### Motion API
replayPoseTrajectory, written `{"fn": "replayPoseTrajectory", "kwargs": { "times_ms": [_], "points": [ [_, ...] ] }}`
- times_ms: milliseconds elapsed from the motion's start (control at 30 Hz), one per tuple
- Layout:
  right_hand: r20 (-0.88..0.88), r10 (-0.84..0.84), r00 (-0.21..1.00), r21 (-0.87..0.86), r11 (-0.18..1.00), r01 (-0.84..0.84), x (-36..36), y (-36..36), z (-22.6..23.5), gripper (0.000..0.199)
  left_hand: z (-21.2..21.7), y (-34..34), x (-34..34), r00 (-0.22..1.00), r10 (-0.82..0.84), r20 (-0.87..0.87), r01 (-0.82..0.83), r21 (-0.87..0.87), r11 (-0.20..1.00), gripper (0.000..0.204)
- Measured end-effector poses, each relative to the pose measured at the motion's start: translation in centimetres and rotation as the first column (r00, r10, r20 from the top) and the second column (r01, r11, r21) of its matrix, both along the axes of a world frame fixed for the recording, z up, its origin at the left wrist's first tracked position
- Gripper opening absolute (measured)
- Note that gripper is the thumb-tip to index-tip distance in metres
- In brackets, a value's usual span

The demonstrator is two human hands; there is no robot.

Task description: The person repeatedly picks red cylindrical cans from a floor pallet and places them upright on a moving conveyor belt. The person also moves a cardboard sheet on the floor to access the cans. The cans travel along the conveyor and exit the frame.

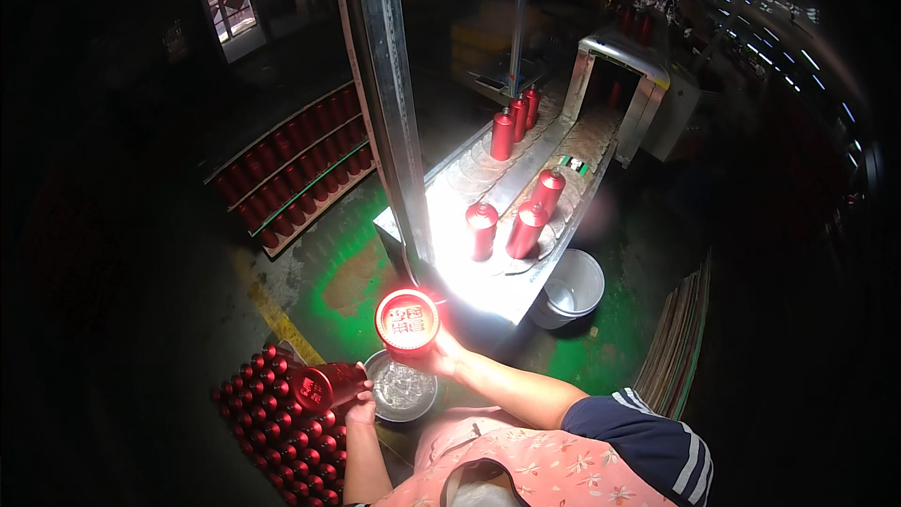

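Observation:
My right hand (445,357) grips a red bottle (407,321), whose round base with raised marks faces up under bright light. Lower and to the left, my left hand (358,407) is closed on another red bottle (328,386), tilted nearly sideways with its base toward the left. Both bottles' necks are hidden. Between and below the two bottles is a round metal basin (432,406) with crumpled clear material in it. Past my right hand, red bottles (482,230) stand upright on the brightly lit near end of a conveyor (535,270).
Many red bottles (282,413) are packed together at lower left. A rack of red bottles (291,169) stands beyond. A metal post (387,66) rises beside the conveyor, which runs into a tunnel housing (624,49). A white bucket (584,282) and stacked flat sheets (676,343) are at right.

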State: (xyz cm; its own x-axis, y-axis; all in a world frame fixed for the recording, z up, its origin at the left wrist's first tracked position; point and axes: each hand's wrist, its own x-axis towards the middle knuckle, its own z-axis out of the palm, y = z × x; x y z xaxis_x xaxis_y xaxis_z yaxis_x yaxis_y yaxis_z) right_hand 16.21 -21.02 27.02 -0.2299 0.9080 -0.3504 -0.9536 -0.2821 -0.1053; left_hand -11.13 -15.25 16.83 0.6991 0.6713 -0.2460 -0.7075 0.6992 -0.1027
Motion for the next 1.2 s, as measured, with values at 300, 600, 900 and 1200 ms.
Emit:
{"fn": "replayPoseTrajectory", "kwargs": {
  "times_ms": [300,600,900,1200],
  "points": [
    [0.739,-0.408,0.536,0.261,0.907,0.331,16.7,-13.8,-2.6,0.029,-3.4,-3.9,7.7,0.947,-0.105,-0.304,0.166,0.182,0.969,0.051],
    [-0.226,-0.612,0.758,-0.071,0.786,0.614,39.4,-25.5,-10.8,0.058,6.9,-3.0,27.9,0.463,0.096,-0.881,0.438,0.321,0.84,0.052],
    [0.141,-0.737,0.661,0.151,0.676,0.721,50.6,-24.8,-7.9,0.047,11.3,9.1,46.3,-0.037,0.976,-0.217,0.906,0.404,0.124,0.046],
    [0.89,-0.454,0.04,0.429,0.865,0.26,50.5,-14.1,-1.2,0.049,8.0,4.6,54.1,-0.346,0.903,-0.253,0.927,0.06,0.371,0.057]
  ]
}}
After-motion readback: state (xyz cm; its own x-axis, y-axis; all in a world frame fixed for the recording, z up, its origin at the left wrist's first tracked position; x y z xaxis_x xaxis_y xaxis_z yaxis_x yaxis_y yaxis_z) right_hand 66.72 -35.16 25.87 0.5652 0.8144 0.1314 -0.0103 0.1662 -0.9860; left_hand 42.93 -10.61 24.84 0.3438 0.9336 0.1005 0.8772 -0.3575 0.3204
